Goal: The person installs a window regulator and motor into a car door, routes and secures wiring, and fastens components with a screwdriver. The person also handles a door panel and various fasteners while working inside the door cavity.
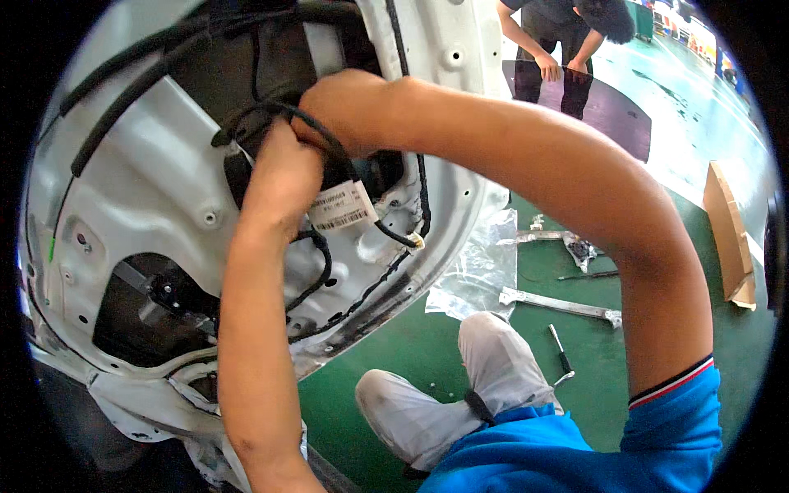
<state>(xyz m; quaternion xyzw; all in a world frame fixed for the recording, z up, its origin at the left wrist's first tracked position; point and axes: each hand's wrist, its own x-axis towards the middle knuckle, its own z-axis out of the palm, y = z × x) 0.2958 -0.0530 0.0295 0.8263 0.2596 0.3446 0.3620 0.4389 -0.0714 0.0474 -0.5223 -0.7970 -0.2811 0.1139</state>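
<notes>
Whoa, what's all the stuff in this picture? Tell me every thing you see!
Metal vehicle panel: one, silvery white, left
Cables: several, black, on the panel
Label: one, white, by the hands
Plastic bag: one, clear, floor
Metal bar: one, silver, floor, right of bag
Metal assembly: one, silver, above bar
Hand tool: one, silver and black, below bar
Cardboard: one, brown, far right
Other person: one, dark clothes, top
Floor: one, green, right
Background things: uncountable, mixed colours, top right
Trousers: one pair, pale grey, bottom
Shirt: one, blue, bottom
Left hand: one, bare, at panel opening
Right hand: one, bare, same opening
</notes>
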